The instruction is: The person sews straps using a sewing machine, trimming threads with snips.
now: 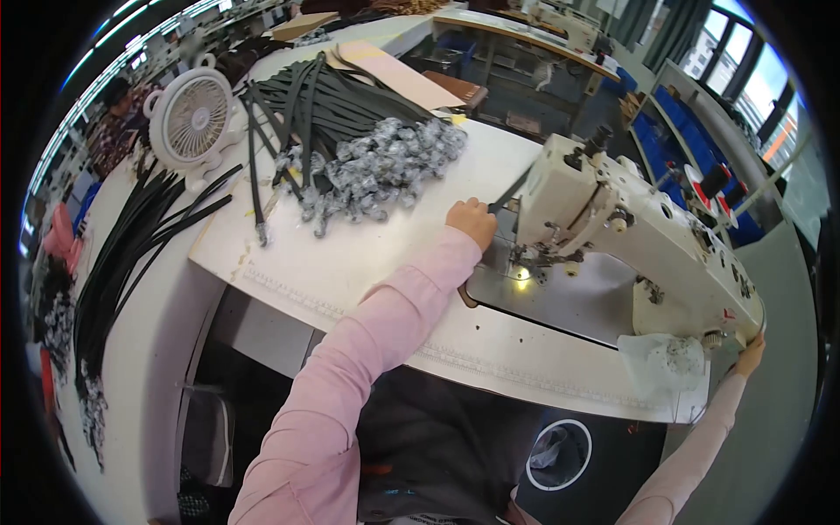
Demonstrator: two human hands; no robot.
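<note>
Could skew the dark strap (510,191), grasped in the left hand (472,223) beside the sewing machine (661,226), through uneven pulling. Touching the machine's end with the right hand (750,358); too hidden to tell whether gripping.

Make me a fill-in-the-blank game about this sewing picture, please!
1. The fan is coloured ____.
2. The left hand is nearer the fan than the ____ hand.
3. The sleeve on the left arm is coloured ____.
4. The light on the machine is switched ____.

Missing words: white; right; pink; on.
</note>
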